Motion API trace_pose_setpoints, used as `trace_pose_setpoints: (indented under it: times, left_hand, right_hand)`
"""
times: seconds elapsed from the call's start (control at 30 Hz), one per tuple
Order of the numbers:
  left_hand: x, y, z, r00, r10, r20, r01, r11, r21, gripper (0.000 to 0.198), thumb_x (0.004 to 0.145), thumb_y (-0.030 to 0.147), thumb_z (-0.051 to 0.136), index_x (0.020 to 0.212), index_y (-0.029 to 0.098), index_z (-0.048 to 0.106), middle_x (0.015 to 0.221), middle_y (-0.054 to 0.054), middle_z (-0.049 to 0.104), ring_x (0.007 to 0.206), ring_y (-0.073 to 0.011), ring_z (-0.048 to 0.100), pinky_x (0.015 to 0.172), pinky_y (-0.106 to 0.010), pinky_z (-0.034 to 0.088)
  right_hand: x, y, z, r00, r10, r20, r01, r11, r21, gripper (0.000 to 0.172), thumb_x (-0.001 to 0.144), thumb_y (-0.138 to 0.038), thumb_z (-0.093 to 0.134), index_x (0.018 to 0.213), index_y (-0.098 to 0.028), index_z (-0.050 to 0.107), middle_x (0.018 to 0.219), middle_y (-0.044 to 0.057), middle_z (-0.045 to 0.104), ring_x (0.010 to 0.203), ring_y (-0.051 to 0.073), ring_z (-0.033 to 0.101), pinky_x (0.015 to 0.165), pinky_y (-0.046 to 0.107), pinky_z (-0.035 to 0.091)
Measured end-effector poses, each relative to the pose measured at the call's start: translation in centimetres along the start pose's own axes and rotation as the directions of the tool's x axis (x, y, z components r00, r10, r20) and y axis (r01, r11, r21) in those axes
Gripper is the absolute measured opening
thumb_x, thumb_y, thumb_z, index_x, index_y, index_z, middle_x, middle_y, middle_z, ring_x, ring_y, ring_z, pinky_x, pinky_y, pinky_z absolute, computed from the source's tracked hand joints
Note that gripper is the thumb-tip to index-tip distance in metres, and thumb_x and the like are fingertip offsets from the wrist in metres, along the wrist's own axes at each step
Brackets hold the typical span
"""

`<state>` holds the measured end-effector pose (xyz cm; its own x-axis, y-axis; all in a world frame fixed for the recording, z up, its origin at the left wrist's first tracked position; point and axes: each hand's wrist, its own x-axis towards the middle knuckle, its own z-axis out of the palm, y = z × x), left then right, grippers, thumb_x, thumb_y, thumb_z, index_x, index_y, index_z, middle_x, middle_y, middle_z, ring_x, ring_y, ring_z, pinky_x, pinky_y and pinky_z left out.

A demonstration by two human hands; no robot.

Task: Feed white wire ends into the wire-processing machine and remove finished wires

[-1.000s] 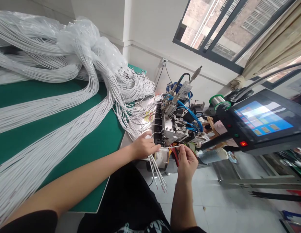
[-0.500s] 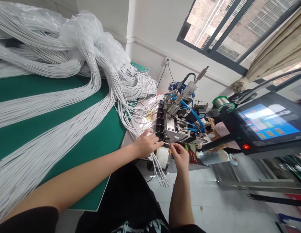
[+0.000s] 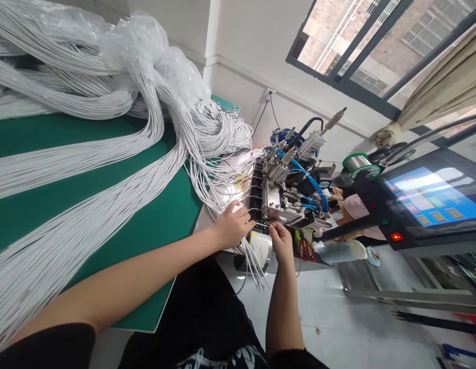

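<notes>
The right hand [image 3: 282, 241] has come in from the right toward the left hand [image 3: 232, 225], shortening the exposed span of the wire [image 3: 261, 224]. Both hands are narrow, pinching this wire (the contact points are partly hidden by the fingers). The wire now lies at the near end of the black strip [image 3: 256, 189] on the machine [image 3: 280, 200], suggesting alignment with it. Loose wires [image 3: 255, 264] hang below the left hand.
</notes>
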<state>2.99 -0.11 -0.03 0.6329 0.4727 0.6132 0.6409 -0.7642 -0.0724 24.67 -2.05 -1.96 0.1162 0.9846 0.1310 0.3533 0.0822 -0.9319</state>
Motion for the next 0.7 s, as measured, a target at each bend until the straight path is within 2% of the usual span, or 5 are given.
trace_pose_setpoints:
  times: [0.17,0.33,0.53,0.7]
  left_hand:
    - [0.1,0.1,-0.1,1.000,-0.008,0.004,0.008,1.000,-0.002,0.022,0.079,0.012,0.053,0.096,0.017,0.066,0.079,-0.005,0.061,0.085,-0.0212,0.053,0.095,-0.045,0.027]
    - [0.1,0.0,-0.1,1.000,0.001,-0.002,-0.001,1.000,-0.003,0.017,0.079,0.012,0.054,0.091,0.017,0.065,0.079,-0.005,0.061,0.086,-0.0213,0.053,0.096,-0.044,0.027]
    - [0.0,0.0,-0.1,1.000,-0.001,0.000,0.001,1.000,0.000,0.018,0.078,0.012,0.055,0.091,0.016,0.066,0.083,-0.006,0.062,0.090,-0.0220,0.054,0.098,-0.045,0.026]
    - [0.0,-0.1,0.0,0.999,-0.006,0.032,0.007,0.999,-0.032,0.024,0.079,0.014,0.055,0.101,0.015,0.066,0.096,-0.009,0.065,0.100,-0.0237,0.055,0.100,-0.045,0.025]
  right_hand:
    - [0.4,0.9,0.9,0.982,0.188,0.034,-0.189,0.932,0.310,0.030,0.070,-0.042,0.064,0.061,-0.019,0.046,0.053,-0.007,0.035,0.050,0.009,0.028,0.049,0.022,0.024]
    - [0.4,1.1,1.4,0.977,0.214,0.017,-0.206,0.915,0.347,0.032,0.064,-0.044,0.067,0.061,-0.020,0.046,0.051,-0.008,0.036,0.047,0.009,0.029,0.047,0.021,0.025]
    - [-0.4,1.2,1.0,0.980,0.197,-0.028,-0.179,0.935,0.306,0.039,0.068,-0.051,0.069,0.061,-0.018,0.049,0.051,-0.008,0.040,0.047,0.008,0.032,0.048,0.021,0.026]
    - [-1.6,0.8,-0.3,0.984,0.040,-0.176,-0.034,0.999,0.037,0.039,0.077,-0.051,0.066,0.064,-0.016,0.056,0.057,-0.004,0.048,0.055,0.011,0.040,0.054,0.022,0.032]
